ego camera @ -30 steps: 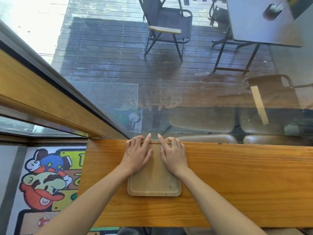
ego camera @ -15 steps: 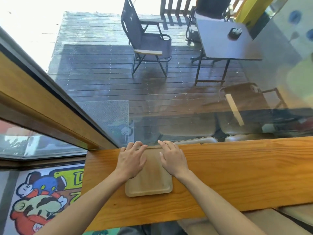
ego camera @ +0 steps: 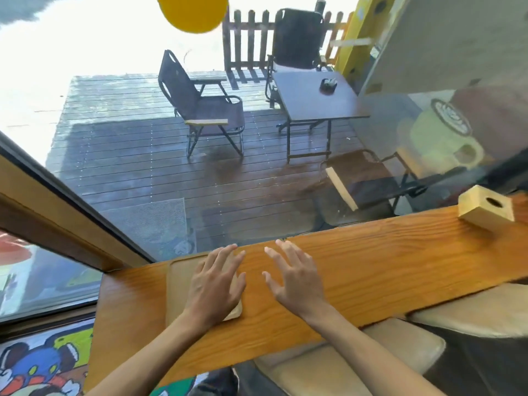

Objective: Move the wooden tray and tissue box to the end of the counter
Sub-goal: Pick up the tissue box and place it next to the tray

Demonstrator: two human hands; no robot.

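The pale wooden tray (ego camera: 178, 284) lies flat near the left end of the long wooden counter (ego camera: 371, 270), close to the window glass. My left hand (ego camera: 215, 284) rests flat on the tray's right half, fingers spread. My right hand (ego camera: 294, 281) hovers with spread fingers over bare counter just right of the tray, holding nothing. The tissue box (ego camera: 484, 208), a light wooden block with a round hole in its top, stands far along the counter to the right, well beyond both hands.
A large window pane runs along the counter's far edge; outside are a deck, folding chairs (ego camera: 200, 110) and a dark table (ego camera: 314, 95). Padded beige stools (ego camera: 343, 367) sit under the counter's near edge. A cartoon wall painting (ego camera: 37, 364) fills the lower left.
My right hand has come off the tray and now sits over the counter to its right. The tray lies nearer the counter's left end. The view has swung up and right, showing the tissue box.
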